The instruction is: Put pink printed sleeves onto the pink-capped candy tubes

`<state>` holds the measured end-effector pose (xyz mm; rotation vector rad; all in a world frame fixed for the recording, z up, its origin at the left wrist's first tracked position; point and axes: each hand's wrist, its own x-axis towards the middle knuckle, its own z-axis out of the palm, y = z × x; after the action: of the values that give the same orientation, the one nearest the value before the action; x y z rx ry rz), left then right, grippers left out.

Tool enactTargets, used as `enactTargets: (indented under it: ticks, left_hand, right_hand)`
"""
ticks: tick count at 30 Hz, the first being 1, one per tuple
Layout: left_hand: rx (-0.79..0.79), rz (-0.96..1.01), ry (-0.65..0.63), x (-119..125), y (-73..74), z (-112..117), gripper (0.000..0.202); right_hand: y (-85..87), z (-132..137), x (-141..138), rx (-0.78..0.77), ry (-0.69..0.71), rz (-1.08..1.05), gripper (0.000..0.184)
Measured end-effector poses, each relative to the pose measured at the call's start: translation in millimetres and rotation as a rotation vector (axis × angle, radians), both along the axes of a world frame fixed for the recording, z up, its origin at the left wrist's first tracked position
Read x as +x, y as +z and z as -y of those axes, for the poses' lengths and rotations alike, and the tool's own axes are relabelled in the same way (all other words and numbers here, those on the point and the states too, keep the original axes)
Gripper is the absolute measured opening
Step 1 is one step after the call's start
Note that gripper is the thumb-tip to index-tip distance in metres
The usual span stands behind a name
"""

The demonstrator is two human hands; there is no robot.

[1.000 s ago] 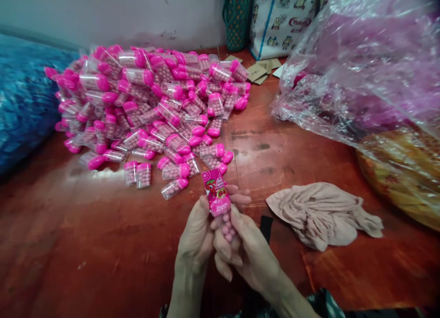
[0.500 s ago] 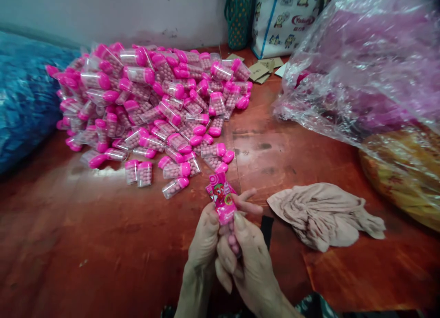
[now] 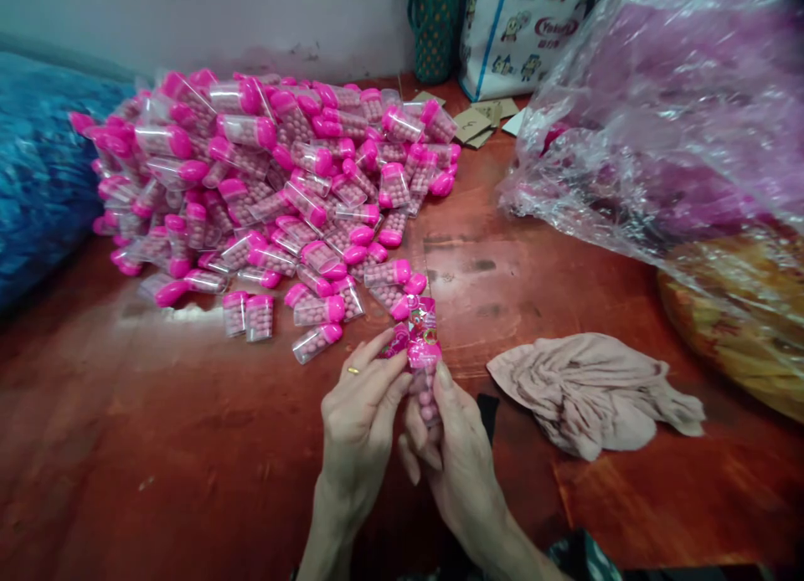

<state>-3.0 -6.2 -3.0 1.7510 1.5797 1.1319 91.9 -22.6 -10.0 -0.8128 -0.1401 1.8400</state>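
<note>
My right hand (image 3: 443, 434) is wrapped round a clear candy tube (image 3: 425, 393) full of pink balls, held upright. A pink printed sleeve label (image 3: 422, 334) sits over the tube's top. My left hand (image 3: 359, 413), with a ring on one finger, pinches the tube and the label's lower edge from the left, its fingers lying together and pointing up. Both hands hover over the red-brown table (image 3: 188, 447) just in front of a big pile of pink-capped candy tubes (image 3: 270, 187).
A crumpled beige cloth (image 3: 590, 393) lies right of my hands. A large clear plastic bag (image 3: 659, 120) of pink things fills the right side, with a yellowish bag (image 3: 741, 313) under it. A blue bag (image 3: 38, 179) lies at the left. Printed bags (image 3: 515, 28) and cardboard pieces stand at the back.
The label has turned more upright and moved slightly right. My left hand has risen, with its fingers stretched up along the tube. The view has shifted a little.
</note>
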Motion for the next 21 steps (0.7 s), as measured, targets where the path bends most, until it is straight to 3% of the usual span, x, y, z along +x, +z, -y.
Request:
enactTargets:
  ticks: [3, 8, 21]
  left_hand:
    - [0.132, -0.134, -0.097, -8, -0.9, -9, 0.029]
    - [0.146, -0.256, -0.197, -18, 2.0, -14, 0.022]
    - [0.044, -0.329, -0.185, -7, 0.3, -20, 0.014]
  right_hand:
    - [-1.3, 1, 0, -0.004, 0.029, 0.029, 0.035]
    - [-4.3, 3, -1, -0.022, 0.086, 0.105, 0.034]
    - [-13.5, -1, -2, 0.036, 0.063, 0.268, 0.034]
